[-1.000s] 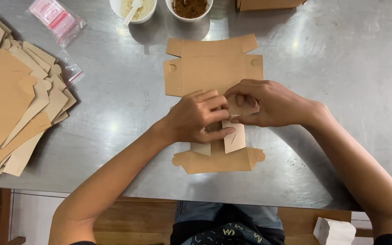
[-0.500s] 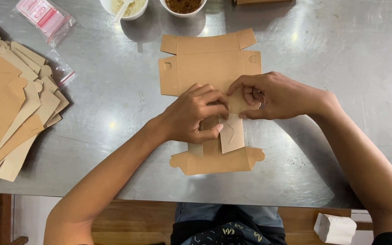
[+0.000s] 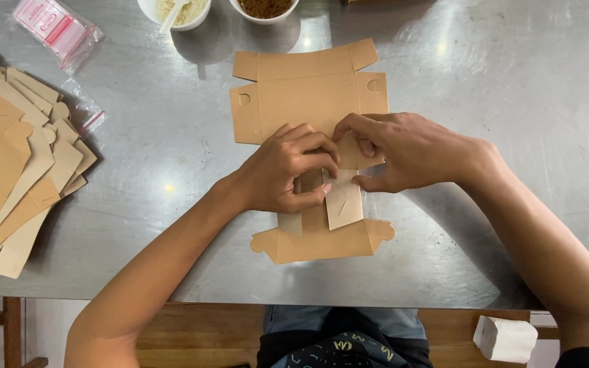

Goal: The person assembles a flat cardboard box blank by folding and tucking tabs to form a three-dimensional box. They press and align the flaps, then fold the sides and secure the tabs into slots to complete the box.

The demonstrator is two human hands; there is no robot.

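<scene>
I was working in what looked like a small food-packing kitchen. The counter before me was brushed stainless steel, the sort found in food prep rooms. A stack of flat brown cardboard box blanks lay at my left, with small clear zip bags beside it. Two white bowls sat at the far edge, one of pale grains, one of brown crumbs.
</scene>
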